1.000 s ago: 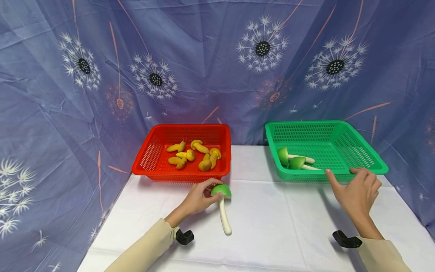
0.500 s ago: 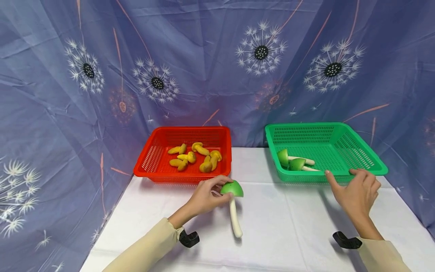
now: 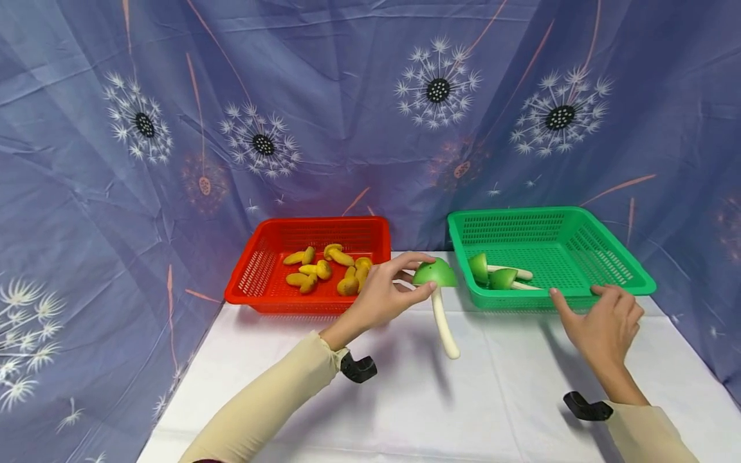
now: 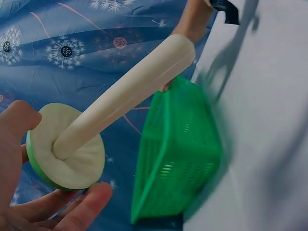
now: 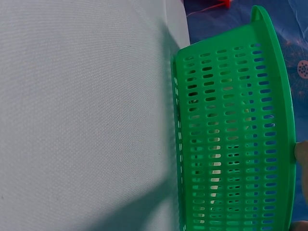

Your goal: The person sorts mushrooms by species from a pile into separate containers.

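My left hand (image 3: 389,289) pinches the green cap of a long-stemmed toy mushroom (image 3: 444,321), raised above the table between the two baskets. Its pale stem hangs down, tilted slightly to the right. In the left wrist view the mushroom's (image 4: 79,144) white underside and stem face the camera, with thumb and fingers at the cap's edge. The right hand (image 3: 604,325) rests at the front rim of the green basket (image 3: 622,257), thumb and a finger touching the rim. Two green-capped mushrooms (image 3: 502,278) lie inside that basket, at its left.
A red basket (image 3: 243,283) on the left holds several yellow-brown mushrooms (image 3: 301,280). Both baskets stand at the back of a white-covered table (image 3: 405,411), before a blue dandelion-print cloth (image 3: 347,96).
My left hand has lifted the green-capped mushroom off the table and carried it right and up, past the red basket's corner towards the green basket. The right hand has stayed at the rim.
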The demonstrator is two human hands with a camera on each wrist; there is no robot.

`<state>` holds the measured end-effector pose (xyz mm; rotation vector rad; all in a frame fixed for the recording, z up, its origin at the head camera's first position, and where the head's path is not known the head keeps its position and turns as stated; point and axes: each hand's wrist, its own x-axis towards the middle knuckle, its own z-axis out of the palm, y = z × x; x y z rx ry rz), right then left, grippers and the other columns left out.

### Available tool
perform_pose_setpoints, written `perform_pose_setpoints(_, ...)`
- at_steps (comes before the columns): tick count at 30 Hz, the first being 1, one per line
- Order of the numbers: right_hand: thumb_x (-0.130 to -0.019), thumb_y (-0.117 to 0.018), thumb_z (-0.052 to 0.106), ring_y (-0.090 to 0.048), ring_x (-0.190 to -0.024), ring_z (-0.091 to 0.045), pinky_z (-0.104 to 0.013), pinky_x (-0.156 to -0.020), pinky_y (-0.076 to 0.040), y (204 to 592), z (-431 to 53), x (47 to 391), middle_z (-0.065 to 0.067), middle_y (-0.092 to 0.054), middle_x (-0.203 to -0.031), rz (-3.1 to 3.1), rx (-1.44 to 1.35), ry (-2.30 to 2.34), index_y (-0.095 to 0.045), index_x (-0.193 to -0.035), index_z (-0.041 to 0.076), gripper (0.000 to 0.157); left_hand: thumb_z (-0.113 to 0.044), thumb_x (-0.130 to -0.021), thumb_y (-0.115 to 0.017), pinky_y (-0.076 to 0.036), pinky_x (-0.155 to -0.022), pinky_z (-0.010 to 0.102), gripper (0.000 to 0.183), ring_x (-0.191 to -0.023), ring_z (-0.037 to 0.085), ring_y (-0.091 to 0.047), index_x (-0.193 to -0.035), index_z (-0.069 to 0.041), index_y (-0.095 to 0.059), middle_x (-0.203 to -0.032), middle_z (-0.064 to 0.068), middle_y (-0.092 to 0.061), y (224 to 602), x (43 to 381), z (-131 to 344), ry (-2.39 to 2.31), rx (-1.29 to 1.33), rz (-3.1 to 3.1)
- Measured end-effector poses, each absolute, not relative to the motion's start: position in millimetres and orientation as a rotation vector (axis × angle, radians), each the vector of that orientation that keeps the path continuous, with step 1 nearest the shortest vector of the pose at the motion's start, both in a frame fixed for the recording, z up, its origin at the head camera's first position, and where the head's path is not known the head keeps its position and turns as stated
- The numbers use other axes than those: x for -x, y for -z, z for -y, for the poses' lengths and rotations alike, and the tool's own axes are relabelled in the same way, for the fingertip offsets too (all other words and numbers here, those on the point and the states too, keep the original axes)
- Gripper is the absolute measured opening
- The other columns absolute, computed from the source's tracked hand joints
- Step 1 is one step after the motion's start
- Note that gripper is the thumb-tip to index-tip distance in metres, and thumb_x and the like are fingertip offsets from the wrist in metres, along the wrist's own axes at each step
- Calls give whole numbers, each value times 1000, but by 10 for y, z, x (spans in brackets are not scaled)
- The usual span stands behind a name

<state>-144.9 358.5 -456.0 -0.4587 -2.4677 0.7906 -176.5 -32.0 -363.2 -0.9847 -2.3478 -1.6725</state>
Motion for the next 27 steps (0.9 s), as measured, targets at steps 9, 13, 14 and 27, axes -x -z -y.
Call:
perform_pose_setpoints(9,-92,-66,58,-24,-133,-54,-72,-103,-22,4568,-3592,1433,-34,-32,-145,2464,477,-798,-43,-134,-10,83,-24,-94,-77,-60,-80,28,38,-91,11,-73,-131,-22,-67,-120,9,-72,3434,2096,-147,1643,983,2231)
perform_pose_setpoints(13,-92,-66,57,-24,-133,-54,-71,-103,-22,4565,-3585,1432,-34,-33,-145,2463,478,-796,-44,-134,-10,83,-27,-95,-76,-59,-76,22,38,-88,7,-73,-132,-24,-67,-121,10,-72,3401,2232,-354,1604,946,2233)
perform_pose_setpoints(14,-92,-66,57,-24,-133,-54,-71,-103,-22,4564,-3582,1435,-34,-33,-144,2459,477,-795,-44,-134,-10,82,-28,-95,-76,-58,-74,21,38,-87,7,-73,-132,-24,-67,-122,10,-72,3400,2268,-406,1598,933,2234)
perform_pose_setpoints(27,-91,-67,57,-25,-131,-54,-69,-103,-22,4566,-3579,1450,-35,-36,-139,2439,476,-782,-45,-133,-10,82,-31,-96,-75,-54,-63,17,41,-90,10,-70,-135,-24,-65,-116,5,-73,3464,2645,-1098,1618,701,2273)
